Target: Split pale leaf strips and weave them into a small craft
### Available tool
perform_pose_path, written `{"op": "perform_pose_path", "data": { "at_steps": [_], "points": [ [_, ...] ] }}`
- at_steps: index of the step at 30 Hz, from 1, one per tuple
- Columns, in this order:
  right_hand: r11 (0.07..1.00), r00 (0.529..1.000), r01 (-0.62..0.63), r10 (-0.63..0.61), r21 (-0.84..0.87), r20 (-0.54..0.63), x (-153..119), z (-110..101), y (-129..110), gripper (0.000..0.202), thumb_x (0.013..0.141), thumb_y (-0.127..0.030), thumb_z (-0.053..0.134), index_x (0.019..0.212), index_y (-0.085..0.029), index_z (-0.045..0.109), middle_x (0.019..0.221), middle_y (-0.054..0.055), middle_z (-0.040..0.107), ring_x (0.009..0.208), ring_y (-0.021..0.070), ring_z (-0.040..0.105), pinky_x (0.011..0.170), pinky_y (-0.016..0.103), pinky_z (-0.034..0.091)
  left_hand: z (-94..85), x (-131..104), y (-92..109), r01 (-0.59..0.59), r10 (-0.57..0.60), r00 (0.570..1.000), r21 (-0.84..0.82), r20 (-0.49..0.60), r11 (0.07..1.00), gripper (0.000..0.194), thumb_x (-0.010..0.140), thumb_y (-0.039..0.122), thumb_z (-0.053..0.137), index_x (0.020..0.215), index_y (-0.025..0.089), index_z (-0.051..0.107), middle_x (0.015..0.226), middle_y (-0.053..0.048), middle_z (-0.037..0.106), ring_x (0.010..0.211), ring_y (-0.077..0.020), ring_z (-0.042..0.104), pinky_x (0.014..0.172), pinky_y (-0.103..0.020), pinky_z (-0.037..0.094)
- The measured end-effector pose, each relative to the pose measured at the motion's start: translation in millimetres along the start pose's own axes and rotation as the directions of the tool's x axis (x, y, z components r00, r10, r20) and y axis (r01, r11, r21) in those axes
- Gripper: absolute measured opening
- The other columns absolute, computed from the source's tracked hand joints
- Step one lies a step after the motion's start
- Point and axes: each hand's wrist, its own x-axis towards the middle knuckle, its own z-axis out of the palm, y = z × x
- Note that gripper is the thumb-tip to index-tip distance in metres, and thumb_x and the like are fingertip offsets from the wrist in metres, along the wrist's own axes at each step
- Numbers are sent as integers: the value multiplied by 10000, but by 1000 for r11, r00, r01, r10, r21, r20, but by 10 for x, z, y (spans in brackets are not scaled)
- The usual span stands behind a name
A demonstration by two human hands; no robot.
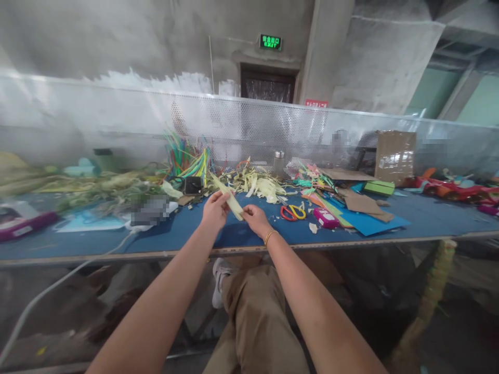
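Note:
A pale green strip of corn husk [233, 204] slants between my two hands above the front part of the blue table. My left hand [216, 209] pinches it along its left side, and its pointed tip sticks up beyond the fingers. At the lower right end, the fingers of my right hand [255, 218] are closed on its edge. Behind my hands lies a loose heap of pale husks [263, 186]. Scissors with red and yellow handles [293, 212] rest to the right of my right hand.
Coloured paper and cardboard [360, 202] lie to the right, near a purple box [326, 218]. A metal flask [278, 162] stands behind the husks. Leafy stalks [117, 192], a white cable [74, 271] and pipe cleaners [187, 158] are to the left. A perforated screen [249, 119] borders the back.

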Motion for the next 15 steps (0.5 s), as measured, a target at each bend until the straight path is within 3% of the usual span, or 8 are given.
{"op": "perform_pose_path", "data": {
  "at_steps": [4, 8, 11, 15],
  "points": [
    [997, 998, -51, 49, 66, 25, -32, 17, -56, 25, 778, -228, 512, 797, -218, 526, 658, -35, 639, 562, 122, 600, 585, 237, 459, 39, 47, 64, -67, 67, 996, 3, -51, 998, 334, 540, 132, 776, 807, 184, 581, 765, 11, 685, 649, -100, 620, 562, -192, 465],
    [999, 999, -41, 41, 13, 2, -43, 10, -68, 14, 790, -219, 495, 782, -224, 505, 643, -43, 629, 487, 108, 545, 554, 238, 449, 31, 81, 89, -117, 121, 985, 43, -126, 992, 406, 537, 143, 779, 855, 212, 536, 682, 70, 628, 607, -76, 595, 576, -189, 454],
    [998, 998, -12, 9, -57, -58, -31, -5, -31, 31, 782, -210, 496, 777, -222, 524, 635, -42, 616, 525, 113, 542, 556, 231, 430, 20, 84, 81, -118, 125, 985, 63, -123, 991, 450, 544, 134, 775, 898, 230, 515, 695, 82, 618, 637, -74, 609, 623, -195, 471],
    [999, 995, -27, 25, -20, -98, -23, -16, -8, 98, 780, -203, 487, 823, -217, 574, 624, -37, 599, 576, 122, 560, 554, 222, 413, 6, 70, 75, -60, 66, 996, 78, -68, 995, 388, 576, 129, 759, 882, 214, 536, 800, 25, 678, 708, -98, 639, 653, -208, 487]
  ]
}}
